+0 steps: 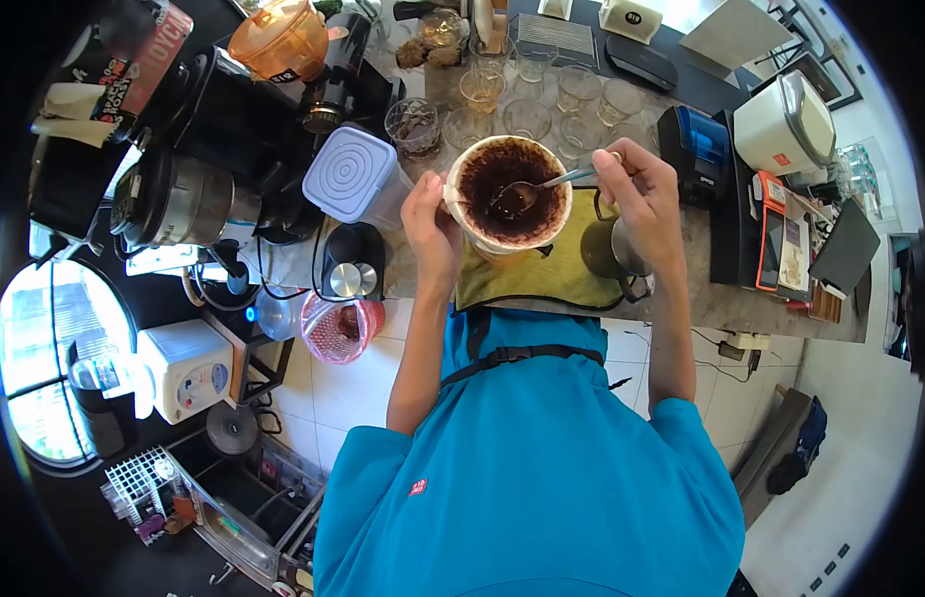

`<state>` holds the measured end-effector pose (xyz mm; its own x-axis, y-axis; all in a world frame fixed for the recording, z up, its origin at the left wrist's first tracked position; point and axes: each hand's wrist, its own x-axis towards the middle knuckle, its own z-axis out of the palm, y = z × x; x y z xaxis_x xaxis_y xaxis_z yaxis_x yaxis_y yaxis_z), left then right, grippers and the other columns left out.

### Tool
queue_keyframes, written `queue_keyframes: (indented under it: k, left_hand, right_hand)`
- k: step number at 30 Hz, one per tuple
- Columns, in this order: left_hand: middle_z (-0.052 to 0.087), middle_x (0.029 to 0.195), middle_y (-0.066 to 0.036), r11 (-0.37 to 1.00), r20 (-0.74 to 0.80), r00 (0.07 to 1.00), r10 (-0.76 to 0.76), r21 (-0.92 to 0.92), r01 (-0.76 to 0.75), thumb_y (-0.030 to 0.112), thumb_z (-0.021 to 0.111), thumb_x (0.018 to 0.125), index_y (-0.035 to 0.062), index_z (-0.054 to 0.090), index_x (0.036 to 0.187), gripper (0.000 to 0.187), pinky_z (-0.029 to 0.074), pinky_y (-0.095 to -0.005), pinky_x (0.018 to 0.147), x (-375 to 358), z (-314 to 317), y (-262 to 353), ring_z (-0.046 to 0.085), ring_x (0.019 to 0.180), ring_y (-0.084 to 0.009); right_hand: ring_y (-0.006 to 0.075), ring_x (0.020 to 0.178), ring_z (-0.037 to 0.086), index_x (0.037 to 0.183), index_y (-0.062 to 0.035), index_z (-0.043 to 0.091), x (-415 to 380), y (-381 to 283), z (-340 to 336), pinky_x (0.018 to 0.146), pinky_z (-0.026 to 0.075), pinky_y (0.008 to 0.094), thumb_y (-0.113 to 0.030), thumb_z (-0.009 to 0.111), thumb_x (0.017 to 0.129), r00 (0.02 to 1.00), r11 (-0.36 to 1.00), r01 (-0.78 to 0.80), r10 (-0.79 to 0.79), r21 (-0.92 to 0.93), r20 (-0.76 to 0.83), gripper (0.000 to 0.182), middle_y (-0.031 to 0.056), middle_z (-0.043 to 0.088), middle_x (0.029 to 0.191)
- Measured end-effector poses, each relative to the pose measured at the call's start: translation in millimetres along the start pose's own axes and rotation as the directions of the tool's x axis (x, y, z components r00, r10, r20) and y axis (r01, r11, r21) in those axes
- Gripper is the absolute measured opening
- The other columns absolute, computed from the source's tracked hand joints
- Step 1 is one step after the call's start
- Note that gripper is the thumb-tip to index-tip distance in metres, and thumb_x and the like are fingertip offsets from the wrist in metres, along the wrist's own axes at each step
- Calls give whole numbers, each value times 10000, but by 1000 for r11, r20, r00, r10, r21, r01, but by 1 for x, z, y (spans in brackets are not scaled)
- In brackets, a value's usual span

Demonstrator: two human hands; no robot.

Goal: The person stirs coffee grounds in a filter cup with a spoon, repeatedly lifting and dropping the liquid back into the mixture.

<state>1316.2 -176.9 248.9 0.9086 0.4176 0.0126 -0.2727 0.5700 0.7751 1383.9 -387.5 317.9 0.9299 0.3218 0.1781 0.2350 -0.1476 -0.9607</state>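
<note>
My left hand [432,231] grips the side of a white cup [485,164] over the counter. Dark brown residue, like coffee or cocoa, coats its inner wall, with a darker mass at the bottom. In my right hand [639,199] is the handle of a metal spoon [523,195], its bowl inside the cup. Below the cup lies an olive-green cloth [502,287]. A metal pitcher [604,254] stands on that cloth beside my right wrist, which partly hides it. Left of my left hand is a clear tub with a lilac lid [351,174].
Several drinking glasses [527,117] stand behind the cup. A coffee grinder with an orange hopper [279,42] is at the back left. A black and blue device [696,149] sits on the right. Under the counter's left edge is a pink basket [328,333].
</note>
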Motion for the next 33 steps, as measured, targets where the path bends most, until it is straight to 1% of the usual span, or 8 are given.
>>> queue_keyframes:
  k: [5, 8, 11, 16, 18, 22, 27, 33]
  left_hand:
    - [474, 764, 11, 999, 10, 999, -41, 9, 41, 172, 485, 948, 85, 453, 745, 223, 394, -227, 679, 4, -18, -19, 463, 730, -60]
    - [472, 760, 11, 999, 23, 999, -33, -5, 33, 169, 480, 947, 85, 448, 743, 224, 391, -231, 676, 7, -34, -38, 463, 731, -62]
    - [493, 771, 6, 999, 16, 1000, -23, -28, 23, 172, 479, 950, 87, 441, 739, 230, 400, -234, 688, 7, -40, -47, 467, 735, -66]
    - [536, 810, -9, 1000, 10, 1000, -20, 21, 20, 188, 462, 975, 71, 480, 771, 236, 413, -233, 711, 6, -36, -41, 493, 766, -71]
    - [548, 823, -13, 999, -3, 1000, -22, 41, 22, 203, 453, 992, 59, 503, 793, 250, 417, -232, 720, 3, -35, -41, 500, 778, -71]
    - [570, 865, -15, 968, -31, 998, 62, 247, -53, 252, 426, 1031, 21, 561, 919, 290, 420, -233, 762, 0, -41, -48, 510, 817, -73]
    - [580, 968, -32, 930, -33, 993, 115, 354, -96, 287, 410, 1045, 7, 585, 1060, 331, 421, -237, 838, -4, -38, -49, 530, 907, -93]
    - [577, 1166, -72, 955, 45, 998, -38, 297, 22, 396, 366, 1054, -1, 563, 1221, 473, 404, -313, 987, -2, -44, -45, 536, 1105, -152]
  right_hand:
    - [69, 555, 404, 800, 15, 618, -8, 0, -2, 525, 328, 267, -218, 626, 938, 998, 988, 61, -63, -140, -10, 271, 10, 469, 584]
    - [165, 517, 421, 794, 10, 611, -13, 16, 6, 571, 364, 320, -216, 645, 916, 992, 941, 117, -123, -318, 2, 259, 100, 498, 585]
    - [196, 507, 437, 775, -9, 608, -17, 19, 13, 617, 364, 325, -212, 648, 910, 986, 897, 169, -154, -408, 70, 248, 93, 512, 589]
    - [204, 488, 437, 770, -13, 605, -21, 26, 27, 618, 363, 327, -210, 641, 914, 989, 899, 145, -145, -413, 33, 247, 93, 516, 574]
    - [193, 491, 438, 776, -4, 603, -24, 25, 31, 586, 363, 330, -205, 634, 918, 1000, 953, -9, 4, -304, -16, 248, 95, 521, 570]
    - [186, 497, 440, 768, 6, 595, -25, 27, 33, 559, 358, 333, -197, 633, 919, 997, 974, -64, 52, -218, -62, 256, 96, 527, 574]
    - [195, 503, 448, 739, 7, 587, -23, 26, 27, 599, 370, 329, -179, 657, 894, 994, 942, 6, -41, -335, -98, 252, 98, 534, 579]
    - [195, 561, 512, 825, -1, 668, -21, 26, 37, 616, 392, 326, -167, 660, 888, 985, 938, 73, -121, -338, -121, 177, 94, 581, 646]
